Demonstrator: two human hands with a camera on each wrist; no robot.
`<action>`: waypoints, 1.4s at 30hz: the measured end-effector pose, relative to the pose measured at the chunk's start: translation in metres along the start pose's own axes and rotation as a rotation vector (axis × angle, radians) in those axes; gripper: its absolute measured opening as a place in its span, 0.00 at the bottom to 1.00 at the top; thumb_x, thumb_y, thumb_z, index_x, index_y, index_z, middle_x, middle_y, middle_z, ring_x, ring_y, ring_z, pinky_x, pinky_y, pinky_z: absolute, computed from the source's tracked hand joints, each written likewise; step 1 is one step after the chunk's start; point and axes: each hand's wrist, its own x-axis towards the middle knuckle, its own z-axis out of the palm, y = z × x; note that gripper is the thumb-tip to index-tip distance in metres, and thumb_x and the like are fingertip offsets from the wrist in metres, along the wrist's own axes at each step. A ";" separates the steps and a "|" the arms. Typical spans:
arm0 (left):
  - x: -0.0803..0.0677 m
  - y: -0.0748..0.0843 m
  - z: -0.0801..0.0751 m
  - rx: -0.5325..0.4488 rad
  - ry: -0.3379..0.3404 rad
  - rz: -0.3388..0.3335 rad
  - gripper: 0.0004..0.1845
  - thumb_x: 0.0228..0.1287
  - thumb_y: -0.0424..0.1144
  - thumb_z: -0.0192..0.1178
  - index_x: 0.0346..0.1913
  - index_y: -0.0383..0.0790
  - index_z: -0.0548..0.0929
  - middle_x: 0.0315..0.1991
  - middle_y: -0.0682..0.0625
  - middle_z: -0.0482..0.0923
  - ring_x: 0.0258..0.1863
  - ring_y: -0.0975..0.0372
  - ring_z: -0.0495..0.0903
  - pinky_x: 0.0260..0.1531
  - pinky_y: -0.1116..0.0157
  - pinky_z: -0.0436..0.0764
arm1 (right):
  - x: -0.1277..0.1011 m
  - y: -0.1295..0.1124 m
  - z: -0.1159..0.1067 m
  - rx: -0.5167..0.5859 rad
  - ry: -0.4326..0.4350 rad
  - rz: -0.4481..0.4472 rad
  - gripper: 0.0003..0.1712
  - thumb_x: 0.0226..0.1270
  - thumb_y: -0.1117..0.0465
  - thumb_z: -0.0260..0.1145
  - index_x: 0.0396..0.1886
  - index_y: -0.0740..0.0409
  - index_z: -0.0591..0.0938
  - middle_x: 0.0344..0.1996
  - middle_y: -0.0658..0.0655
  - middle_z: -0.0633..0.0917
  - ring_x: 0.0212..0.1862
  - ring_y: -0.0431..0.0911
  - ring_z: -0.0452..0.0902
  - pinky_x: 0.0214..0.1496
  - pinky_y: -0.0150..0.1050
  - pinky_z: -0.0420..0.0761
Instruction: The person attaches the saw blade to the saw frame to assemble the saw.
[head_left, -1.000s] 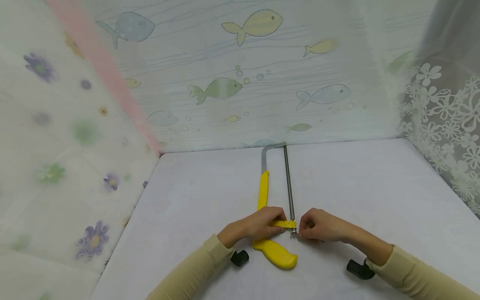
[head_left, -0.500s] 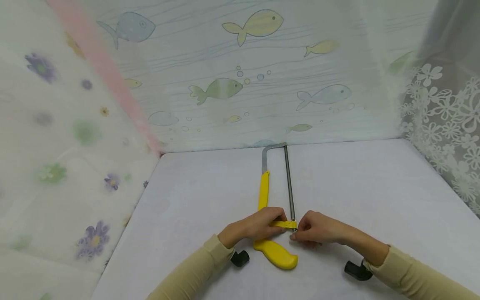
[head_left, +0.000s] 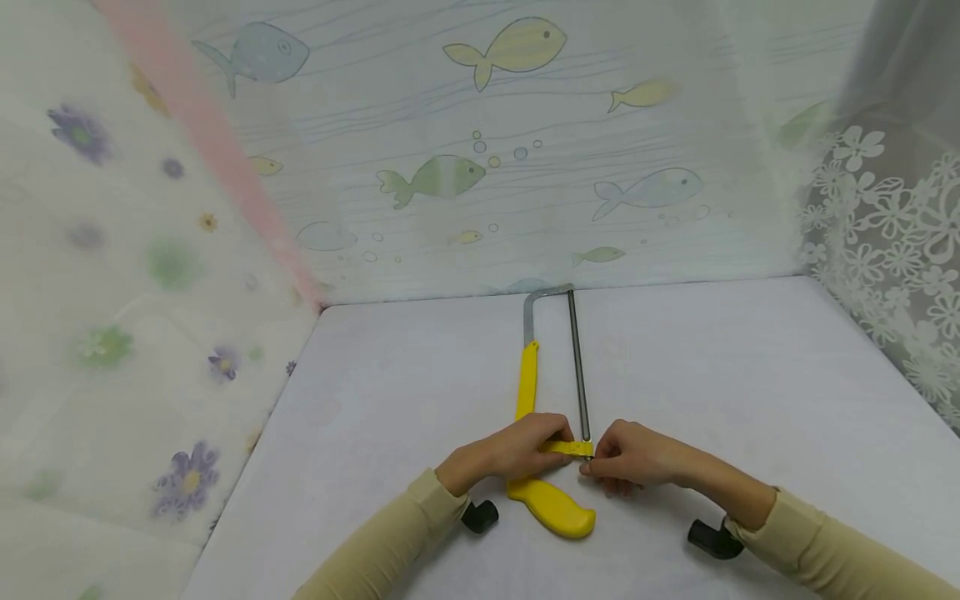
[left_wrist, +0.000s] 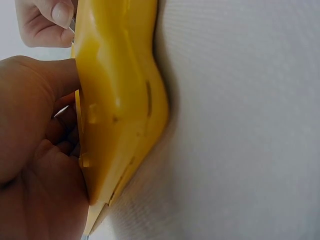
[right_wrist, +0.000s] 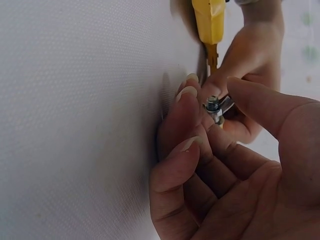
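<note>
Right hand (head_left: 633, 461) had crept left onto the small metal wing nut (right_wrist: 214, 106), pinching it. Left hand (head_left: 517, 450) still clamped the yellow-handled metal hacksaw (head_left: 551, 504), lying flat on the white table (head_left: 750, 375), blade toward 12 o'clock; turning seemed underway.

The head view looks forward and down over the worktop (head_left: 712, 375). Both wrist views sit very close, sharing the saw (head_left: 550, 417) handle with it.

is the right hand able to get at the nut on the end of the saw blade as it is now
Probably yes: the right hand already has its fingertips around the small nut, while the left hand grips the yellow hacksaw; nothing blocks it.
</note>
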 end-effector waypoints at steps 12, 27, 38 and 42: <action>0.000 -0.002 -0.001 0.020 -0.003 0.001 0.08 0.74 0.39 0.62 0.50 0.42 0.79 0.45 0.57 0.80 0.40 0.71 0.74 0.46 0.76 0.74 | -0.005 0.000 -0.004 -0.028 0.007 -0.011 0.08 0.68 0.60 0.70 0.30 0.59 0.85 0.20 0.52 0.82 0.20 0.42 0.71 0.21 0.33 0.70; 0.000 -0.003 -0.001 0.012 0.004 0.026 0.07 0.75 0.39 0.62 0.49 0.42 0.79 0.44 0.57 0.79 0.40 0.71 0.73 0.46 0.76 0.74 | -0.001 0.000 -0.002 -0.018 -0.017 -0.025 0.10 0.65 0.58 0.73 0.26 0.58 0.85 0.17 0.50 0.80 0.19 0.39 0.69 0.21 0.31 0.68; 0.000 -0.004 -0.001 0.008 -0.004 0.027 0.07 0.75 0.38 0.62 0.49 0.42 0.79 0.44 0.57 0.79 0.40 0.71 0.73 0.46 0.76 0.74 | 0.004 0.001 0.003 -0.009 0.008 -0.007 0.24 0.70 0.49 0.70 0.20 0.61 0.84 0.15 0.51 0.80 0.18 0.40 0.69 0.20 0.32 0.69; 0.000 -0.004 -0.001 0.013 -0.002 0.025 0.07 0.75 0.38 0.62 0.49 0.42 0.79 0.44 0.57 0.79 0.40 0.71 0.73 0.45 0.76 0.74 | 0.004 0.000 0.003 -0.010 0.012 -0.007 0.23 0.71 0.50 0.69 0.20 0.61 0.84 0.15 0.51 0.80 0.18 0.40 0.70 0.20 0.32 0.69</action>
